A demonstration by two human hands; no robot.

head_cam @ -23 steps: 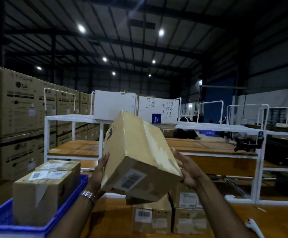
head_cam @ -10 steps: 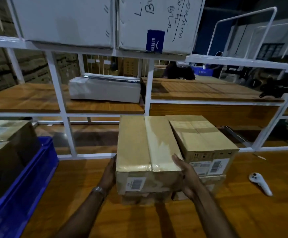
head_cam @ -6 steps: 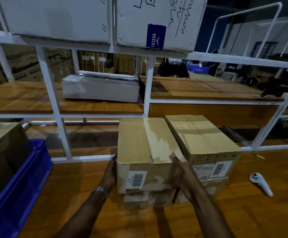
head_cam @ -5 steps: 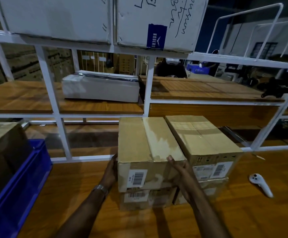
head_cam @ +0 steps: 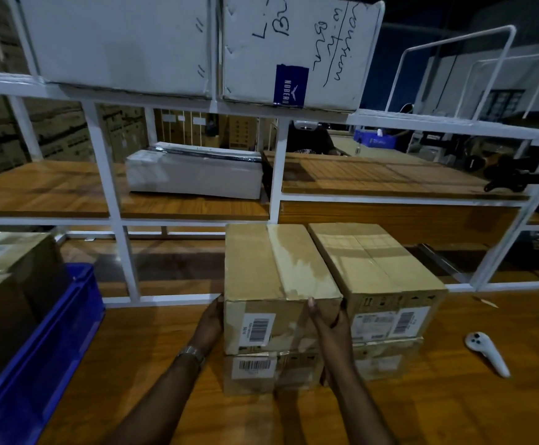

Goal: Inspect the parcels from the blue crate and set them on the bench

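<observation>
A brown cardboard parcel (head_cam: 271, 264) with a barcode label sits on top of a second parcel (head_cam: 261, 370) on the wooden bench (head_cam: 454, 399). My left hand (head_cam: 210, 322) lies flat against its left side. Fingers pointing up, my right hand (head_cam: 329, 326) rests on its front face near the right corner. Right beside it stands another stack of two parcels, the upper one (head_cam: 374, 268) above the lower one (head_cam: 386, 361). The blue crate (head_cam: 53, 348) is at the left edge and holds more brown parcels (head_cam: 8, 284).
A white metal rack (head_cam: 114, 220) rises just behind the stacks, with a long white box (head_cam: 194, 175) on its wooden shelf and two big white boxes (head_cam: 117, 43) on top. A white handheld controller (head_cam: 488, 353) lies on the bench at right. A person sits beyond the rack.
The parcel came down from being held tilted in the air onto the lower parcel. My right hand slid from its right side round to the front face.
</observation>
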